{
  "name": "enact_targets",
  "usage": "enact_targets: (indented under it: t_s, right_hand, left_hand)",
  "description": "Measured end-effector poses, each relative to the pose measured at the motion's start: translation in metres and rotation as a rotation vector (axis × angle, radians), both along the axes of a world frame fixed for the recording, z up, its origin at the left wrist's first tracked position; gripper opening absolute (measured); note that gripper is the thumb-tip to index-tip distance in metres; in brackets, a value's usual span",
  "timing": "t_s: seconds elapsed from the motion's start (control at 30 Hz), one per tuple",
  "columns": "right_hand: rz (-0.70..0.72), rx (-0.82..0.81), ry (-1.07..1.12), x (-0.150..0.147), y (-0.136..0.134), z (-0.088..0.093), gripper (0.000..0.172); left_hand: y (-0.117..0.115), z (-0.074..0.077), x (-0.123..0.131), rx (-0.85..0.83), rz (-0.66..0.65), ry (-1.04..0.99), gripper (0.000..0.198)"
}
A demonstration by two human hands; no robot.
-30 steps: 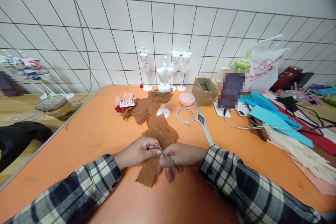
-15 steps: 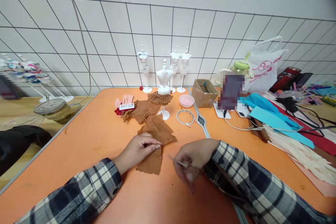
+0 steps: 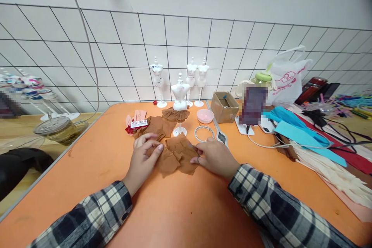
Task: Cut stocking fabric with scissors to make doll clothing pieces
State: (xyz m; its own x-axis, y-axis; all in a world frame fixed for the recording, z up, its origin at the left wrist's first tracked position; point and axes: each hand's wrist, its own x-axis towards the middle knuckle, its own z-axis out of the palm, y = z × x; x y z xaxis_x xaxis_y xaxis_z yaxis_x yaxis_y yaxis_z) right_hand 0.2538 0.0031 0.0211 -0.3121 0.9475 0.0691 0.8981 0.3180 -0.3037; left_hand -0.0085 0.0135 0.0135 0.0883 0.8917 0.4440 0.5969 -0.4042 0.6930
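A crumpled piece of thin brown fabric (image 3: 178, 155) lies on the orange table (image 3: 180, 209) between my hands. My left hand (image 3: 143, 157) rests on its left part, thumb and forefinger closed on a fold. My right hand (image 3: 213, 155) has its fingers curled and pinches the fabric's right edge. No scissors show in either hand. Just behind stands a white doll mannequin (image 3: 180, 92) on a stand, wearing a brown gathered skirt (image 3: 173, 114). More brown fabric (image 3: 155, 124) lies to its left.
Three small white mannequins (image 3: 192, 75) stand at the wire-grid wall. A pink bowl (image 3: 205, 115), a white ring (image 3: 204, 133) and a cardboard box (image 3: 225, 105) sit behind my right hand. Blue and cream fabric (image 3: 296, 131) and cables cover the right. A lidded glass jar (image 3: 58, 130) is at the left.
My right hand held small scissors at the fabric, pulled away, and now grips the fabric's right edge. Both hands and the fabric have moved farther up the table.
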Motion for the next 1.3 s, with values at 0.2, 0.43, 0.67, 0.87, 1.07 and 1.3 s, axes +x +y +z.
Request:
enact_targets:
  t_s: [0.2,0.43,0.67,0.87,1.07,1.3]
  right_hand:
    - [0.045,-0.293,0.512,-0.027,0.012,-0.027,0.028]
    - [-0.097,-0.295,0.549,-0.014,0.012,-0.017,0.042]
    - [0.147,0.069,-0.095,-0.044,0.011,0.014,0.056]
    - [0.125,0.013,-0.11,-0.069,0.035,0.014,0.046]
    - [0.157,-0.317,0.025,-0.071,0.066,-0.003,0.086]
    - [0.043,-0.273,0.041,-0.076,0.063,-0.014,0.073]
  left_hand:
    - [-0.006,0.012,0.02,-0.415,-0.298,-0.196,0.034]
    - [0.037,-0.009,0.036,-0.207,-0.077,0.582,0.019]
    - [0.04,-0.007,0.024,0.069,0.064,0.672,0.023]
    - [0.058,-0.022,0.0,-0.274,0.072,0.273,0.035]
    - [0.053,-0.016,-0.006,-0.012,0.139,-0.084,0.029]
    - [0.034,-0.017,0.012,-0.035,-0.398,0.495,0.023]
